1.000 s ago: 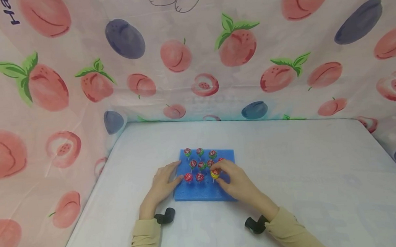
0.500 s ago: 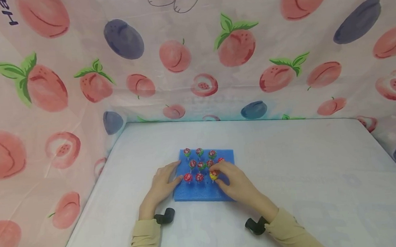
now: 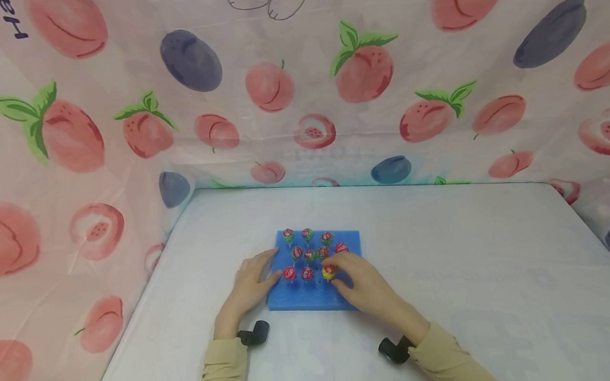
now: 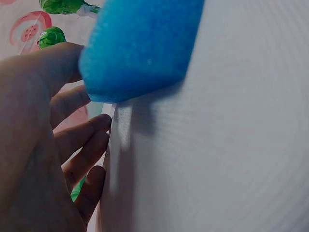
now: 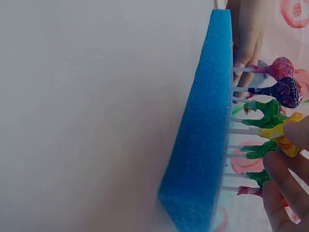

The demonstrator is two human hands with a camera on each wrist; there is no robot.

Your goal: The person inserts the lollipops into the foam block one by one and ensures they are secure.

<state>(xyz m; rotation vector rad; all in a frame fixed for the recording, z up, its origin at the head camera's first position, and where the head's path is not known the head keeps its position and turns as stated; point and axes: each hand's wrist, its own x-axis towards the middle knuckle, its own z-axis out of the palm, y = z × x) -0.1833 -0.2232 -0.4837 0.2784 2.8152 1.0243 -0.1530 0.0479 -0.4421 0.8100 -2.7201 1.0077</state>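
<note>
A blue foam block [image 3: 304, 300] lies on the table with several wrapped lollipops standing upright in it on white sticks. My right hand [image 3: 367, 283] is over the block's right half, thumb and index finger pinching the head of a yellow lollipop [image 3: 329, 272]. In the right wrist view, the stick of this yellow lollipop [image 5: 271, 132] reaches the foam's top face. At the block's left edge rests my left hand [image 3: 250, 283], its fingers relaxed against the side and its thumb by a pink lollipop [image 3: 289, 273]. A purple lollipop [image 5: 285, 92] stands in the near row.
A white cloth [image 3: 475, 273] covers the table around the block. Fruit-printed curtains [image 3: 276, 86] hang at the back and sides. Each wrist wears a black camera, one being the right camera [image 3: 394, 350].
My right hand has shifted slightly left and down with the yellow lollipop, which now sits a little lower. My left hand has stayed at the block's edge.
</note>
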